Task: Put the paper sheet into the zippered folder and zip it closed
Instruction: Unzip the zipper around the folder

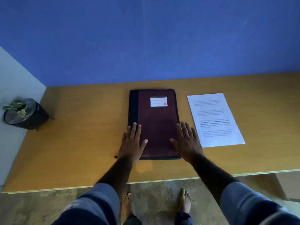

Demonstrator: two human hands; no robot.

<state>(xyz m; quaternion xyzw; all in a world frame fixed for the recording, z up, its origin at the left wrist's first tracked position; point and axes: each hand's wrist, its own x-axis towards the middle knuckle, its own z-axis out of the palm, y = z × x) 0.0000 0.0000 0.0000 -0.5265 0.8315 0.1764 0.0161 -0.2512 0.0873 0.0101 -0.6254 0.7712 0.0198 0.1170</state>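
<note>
A dark maroon zippered folder with a black spine and a white label lies closed in the middle of the wooden table. My left hand rests flat on its lower left edge, fingers spread. Flat over the folder's lower right edge lies my right hand, fingers apart, holding nothing. A printed white paper sheet lies flat on the table just right of the folder, close to my right hand's outer fingers.
A small potted plant in a dark pot stands at the table's far left. A blue wall runs behind the table. The table's front edge is near my body; bare feet and floor show below it.
</note>
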